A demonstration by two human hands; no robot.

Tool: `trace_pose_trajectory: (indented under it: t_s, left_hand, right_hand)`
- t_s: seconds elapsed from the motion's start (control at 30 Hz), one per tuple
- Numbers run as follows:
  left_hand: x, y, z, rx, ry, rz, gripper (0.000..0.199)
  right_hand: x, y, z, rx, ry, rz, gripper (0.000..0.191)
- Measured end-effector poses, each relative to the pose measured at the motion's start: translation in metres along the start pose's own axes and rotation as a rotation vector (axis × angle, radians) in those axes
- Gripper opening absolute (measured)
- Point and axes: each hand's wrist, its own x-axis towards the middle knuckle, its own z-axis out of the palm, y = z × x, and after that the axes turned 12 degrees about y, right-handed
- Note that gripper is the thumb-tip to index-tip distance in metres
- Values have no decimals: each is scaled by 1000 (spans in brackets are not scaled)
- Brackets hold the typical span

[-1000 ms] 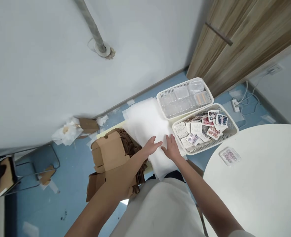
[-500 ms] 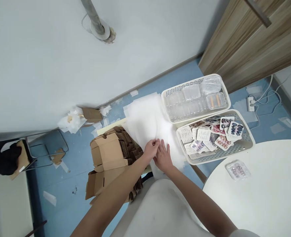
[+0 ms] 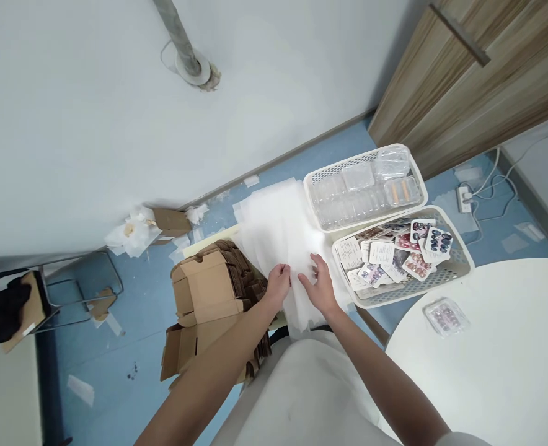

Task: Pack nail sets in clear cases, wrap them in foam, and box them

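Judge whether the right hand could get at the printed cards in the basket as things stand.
Likely yes: the right hand is open close beside the basket's rim, and the topmost cards lie uncovered within.

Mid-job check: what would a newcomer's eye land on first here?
Probably the bright white sheets in the middle, with the left hand and right hand over them. Next, the colourful cards in the nearer basket to their right, and the brown cardboard to their left.
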Motion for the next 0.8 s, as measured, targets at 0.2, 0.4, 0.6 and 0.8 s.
trace_pose_trajectory:
  t_s: [0.2, 0.4, 0.6, 0.8]
  left_hand:
    - [-28, 15, -9, 18, -55, 34, 29]
    - [-68, 21, -39, 66, -159, 248, 31]
    - [-103, -2, -61, 44, -262, 438, 30]
    - [-132, -34, -47, 251, -444, 484, 52]
  right_hand:
    - [-3, -20, -8, 169, 36, 60, 33]
    - [-41, -40, -52, -27, 162, -225, 26]
    - [-110, -42, -121, -472, 429, -545, 35]
    - [-203, -28, -164, -720, 590, -533, 42]
